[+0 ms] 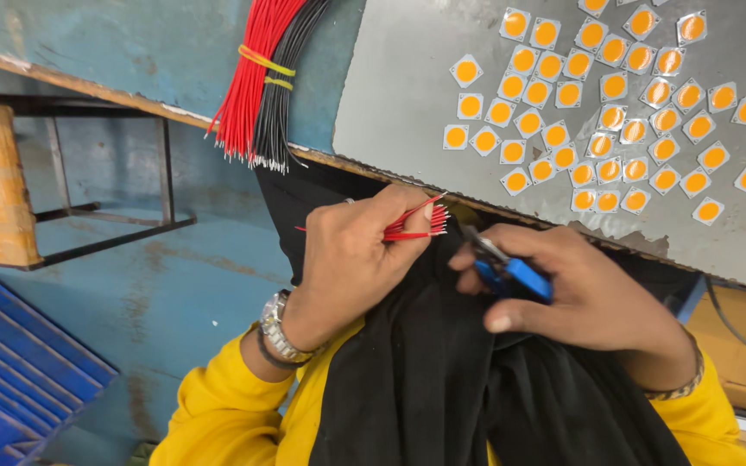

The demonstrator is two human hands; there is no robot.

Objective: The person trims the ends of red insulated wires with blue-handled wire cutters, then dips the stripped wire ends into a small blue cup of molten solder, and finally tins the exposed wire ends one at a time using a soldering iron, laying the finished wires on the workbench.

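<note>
Left hand (351, 259): yours, closed in a pinch around a small bunch of short red wires (416, 221). Thumb and fingers press the bunch together; the stripped ends fan out to the right, past the fingertips. A metal wristwatch (275, 326) sits on this wrist, above a yellow sleeve (218, 406).

Right hand (580, 293): yours, wrapped around a pair of blue-handled cutters (507, 269). Fingers are curled over the handles; you cannot tell from here whether the blades are parted or shut, since the nose is partly hidden.

Relation, hand to hand: the wire bunch lies roughly level, its long axis running left to right, bare tips pointing towards the cutters. The cutter nose points up and left, towards those tips. The two are near but apart, with the tips just above and left of the nose. The right hand is the nearer one to the wire ends; the left holds them from behind.

Beneath both hands: black cloth (442, 380) across your lap.

Beyond, on the bench edge: a long bundle of red and black wires (261, 86), tied with yellow bands, ends hanging over the edge towards you.

Further right: a grey sheet (407, 95) carrying many small white square chips with orange round centres (597, 103), scattered loosely.

Lower left: a blue ribbed crate (19, 362) on the floor.
</note>
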